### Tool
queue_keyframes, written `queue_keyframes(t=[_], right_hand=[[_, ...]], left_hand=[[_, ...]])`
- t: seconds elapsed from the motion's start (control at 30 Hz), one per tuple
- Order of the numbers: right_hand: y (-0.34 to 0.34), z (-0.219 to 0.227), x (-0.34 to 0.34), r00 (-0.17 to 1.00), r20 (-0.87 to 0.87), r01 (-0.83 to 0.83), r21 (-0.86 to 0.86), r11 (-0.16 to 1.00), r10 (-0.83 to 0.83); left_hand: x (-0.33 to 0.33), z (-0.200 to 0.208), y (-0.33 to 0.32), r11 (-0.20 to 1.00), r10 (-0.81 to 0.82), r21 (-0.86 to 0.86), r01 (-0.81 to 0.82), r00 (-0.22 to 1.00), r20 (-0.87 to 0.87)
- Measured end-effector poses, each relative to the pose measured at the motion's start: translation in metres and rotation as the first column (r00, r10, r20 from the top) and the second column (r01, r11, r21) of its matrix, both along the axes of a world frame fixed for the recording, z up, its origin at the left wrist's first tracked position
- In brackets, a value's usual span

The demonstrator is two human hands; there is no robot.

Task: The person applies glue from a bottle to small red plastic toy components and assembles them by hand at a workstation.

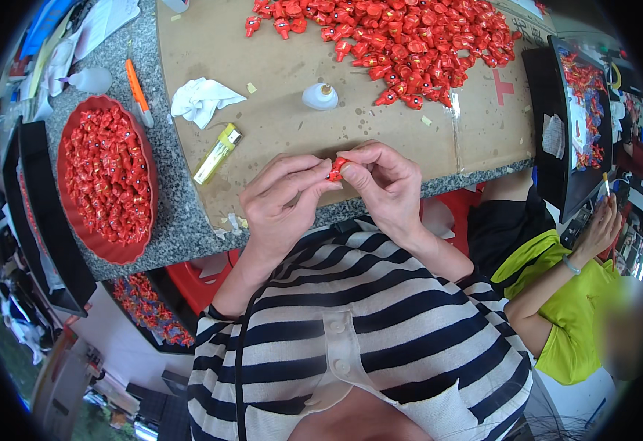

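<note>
Close to the cardboard's near edge, my left hand point(281, 192) and my right hand point(389, 189) meet over one small red plastic figure piece point(336, 170). Thumb and fingertips of each hand pinch it from either side, so much of it is covered. Beyond my hands, a large heap of similar red pieces point(417, 44) lies on the cardboard sheet point(277, 143). A yellow lighter point(217, 154) rests left of my left hand. Further off are a small white squeeze bottle point(320, 96) and a crumpled white cloth point(202, 101).
A red scalloped tray point(119, 255) full of red pieces stands on the speckled stone tabletop point(178, 198) at left. Behind it lie an orange cutter point(138, 92) and another squeeze bottle point(92, 80). Black trays flank both sides. At right, a co-worker's hand point(599, 229) holds something thin.
</note>
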State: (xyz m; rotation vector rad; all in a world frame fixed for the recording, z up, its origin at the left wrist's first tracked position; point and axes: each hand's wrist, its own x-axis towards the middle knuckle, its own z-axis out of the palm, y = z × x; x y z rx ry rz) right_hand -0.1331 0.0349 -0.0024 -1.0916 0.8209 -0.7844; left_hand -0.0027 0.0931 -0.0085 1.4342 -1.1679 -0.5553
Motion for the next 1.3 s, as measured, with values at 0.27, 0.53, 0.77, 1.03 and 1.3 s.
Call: queue_keyframes(t=[0.27, 0.53, 0.77, 1.03, 1.3], right_hand=[[0.004, -0.001, 0.003, 0.998, 0.045, 0.036, -0.008, 0.999, -0.036], [0.006, -0.001, 0.006, 0.997, 0.069, 0.04, 0.005, 0.999, -0.04], [0.005, 0.0, 0.008, 0.999, 0.049, 0.019, 0.014, 1.0, -0.02], [-0.009, 0.002, 0.009, 0.992, -0.122, -0.036, -0.159, 0.987, 0.017], [-0.048, 0.015, 0.029, 0.874, -0.416, -0.063, -0.609, 0.791, -0.251]], left_hand=[[0.002, 0.0, 0.0, 0.999, 0.008, -0.043, -0.005, 0.998, 0.067], [0.003, 0.004, 0.002, 1.0, 0.012, -0.026, -0.01, 0.997, 0.079], [0.007, 0.004, 0.003, 1.0, 0.007, -0.027, -0.005, 0.996, 0.085], [0.022, 0.021, 0.003, 0.998, 0.042, 0.031, -0.046, 0.991, 0.131], [0.116, 0.052, 0.033, 0.708, 0.66, -0.204, -0.676, 0.531, 0.531]])
